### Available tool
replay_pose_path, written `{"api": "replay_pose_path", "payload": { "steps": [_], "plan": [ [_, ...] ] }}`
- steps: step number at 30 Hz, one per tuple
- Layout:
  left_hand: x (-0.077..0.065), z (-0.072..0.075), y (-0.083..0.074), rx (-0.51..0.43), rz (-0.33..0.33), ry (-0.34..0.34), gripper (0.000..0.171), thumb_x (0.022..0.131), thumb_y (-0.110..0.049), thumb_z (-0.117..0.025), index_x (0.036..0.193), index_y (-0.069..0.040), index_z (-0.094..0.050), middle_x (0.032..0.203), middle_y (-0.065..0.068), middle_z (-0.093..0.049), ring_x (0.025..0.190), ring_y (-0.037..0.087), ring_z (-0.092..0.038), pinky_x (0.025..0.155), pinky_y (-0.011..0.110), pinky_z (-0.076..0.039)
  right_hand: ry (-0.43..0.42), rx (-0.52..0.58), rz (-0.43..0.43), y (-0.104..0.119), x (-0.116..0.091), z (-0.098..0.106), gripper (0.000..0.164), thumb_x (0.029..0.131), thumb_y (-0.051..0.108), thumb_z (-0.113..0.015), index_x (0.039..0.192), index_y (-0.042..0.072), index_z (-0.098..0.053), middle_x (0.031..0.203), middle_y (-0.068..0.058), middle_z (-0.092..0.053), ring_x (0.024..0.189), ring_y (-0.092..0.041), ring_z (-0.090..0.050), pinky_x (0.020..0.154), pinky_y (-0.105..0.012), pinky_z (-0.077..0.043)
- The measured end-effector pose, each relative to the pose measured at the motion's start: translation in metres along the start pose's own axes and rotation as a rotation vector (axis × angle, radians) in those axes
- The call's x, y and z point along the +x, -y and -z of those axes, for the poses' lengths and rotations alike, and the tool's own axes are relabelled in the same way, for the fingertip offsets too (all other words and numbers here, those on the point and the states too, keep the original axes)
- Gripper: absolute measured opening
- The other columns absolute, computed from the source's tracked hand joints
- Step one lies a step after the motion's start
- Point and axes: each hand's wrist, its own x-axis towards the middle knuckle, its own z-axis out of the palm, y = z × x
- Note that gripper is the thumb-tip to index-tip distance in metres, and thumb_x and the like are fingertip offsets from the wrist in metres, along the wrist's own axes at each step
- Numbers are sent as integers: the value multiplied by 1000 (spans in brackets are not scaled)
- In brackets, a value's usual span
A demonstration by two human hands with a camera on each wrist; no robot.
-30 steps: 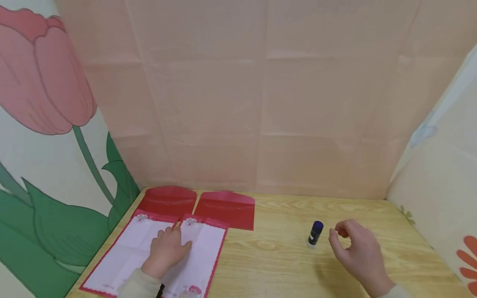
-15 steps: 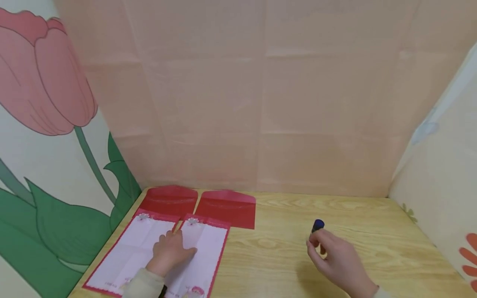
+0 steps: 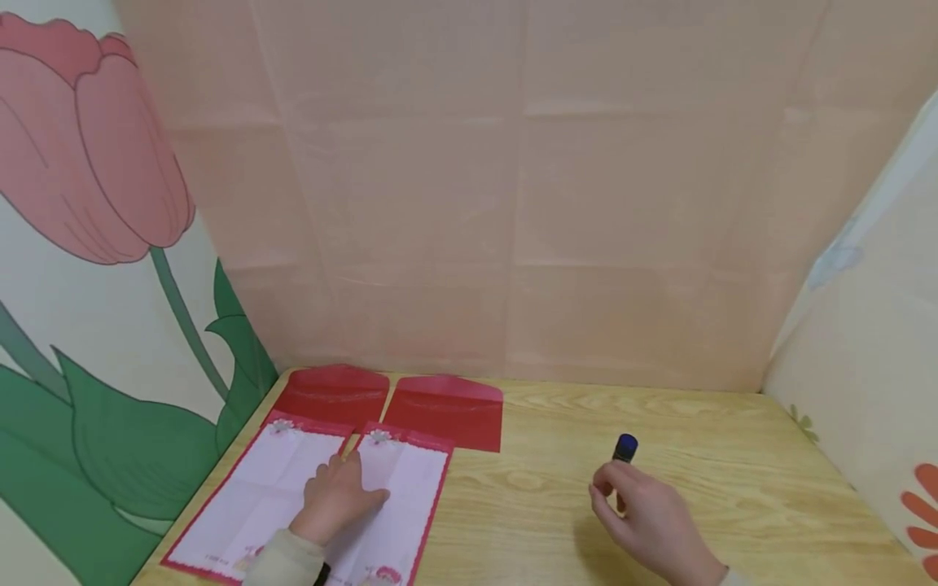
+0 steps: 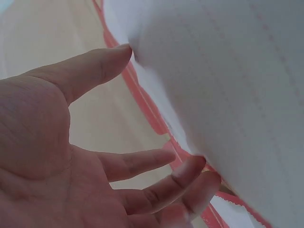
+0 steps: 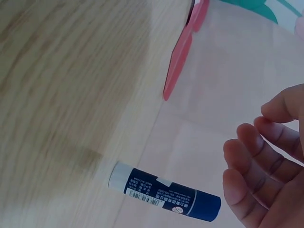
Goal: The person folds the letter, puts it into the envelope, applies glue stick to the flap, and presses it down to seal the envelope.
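My left hand (image 3: 333, 496) rests with spread fingers across two white, pink-bordered sheets of letter paper. Its fingers lie by the gap between the left sheet (image 3: 245, 496) and the right sheet (image 3: 412, 480); the thumb is over the right one. In the left wrist view, the thumb (image 4: 102, 66) and fingertips meet the paper. My right hand (image 3: 648, 517) hovers above the table, fingers loosely bent and holding nothing. Just beyond it in the head view, a glue stick (image 3: 625, 448) with a dark blue cap stands upright, partly hidden. The right wrist view shows the glue stick (image 5: 164, 192) apart from the fingers.
Two red envelopes with raised flaps, a left one (image 3: 333, 400) and a right one (image 3: 447, 417), lie behind the sheets at the table's back edge. A pink-beige sheet (image 3: 513, 203) hangs behind the wooden table (image 3: 528, 505). Painted walls stand on both sides.
My right hand has moved left, from beside the glue stick to in front of it, covering its lower part. My left hand has barely shifted on the sheets.
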Motion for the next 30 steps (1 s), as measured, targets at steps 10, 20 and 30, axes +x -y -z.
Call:
{"api": "replay_pose_path", "payload": {
  "steps": [10, 20, 30],
  "plan": [
    [3, -3, 0, -1, 11, -27, 86, 64, -42, -91, 123, 9, -54, 100, 22, -54, 94, 37, -51, 82, 59, -49, 93, 9, -68, 4, 0, -4, 27, 81, 12, -80, 77, 29, -59, 72, 23, -48, 57, 7, -40, 48, -17, -36],
    [5, -4, 1, -4, 17, -72, 106, 59, -43, -94, 137, 9, -45, 105, 26, -51, 97, 39, -50, 83, 57, -50, 104, -5, -31, 1, -2, -9, 26, 80, 13, -79, 76, 29, -59, 71, 23, -48, 56, 7, -39, 49, -17, -36],
    [3, -1, -3, -34, 29, -97, 112, 62, -32, -95, 144, 12, -34, 112, 31, -51, 100, 42, -53, 84, 58, -52, 161, 3, -27, 2, -3, -11, 25, 83, 13, -77, 77, 29, -58, 72, 21, -47, 57, 6, -40, 50, -18, -37]
  ]
}}
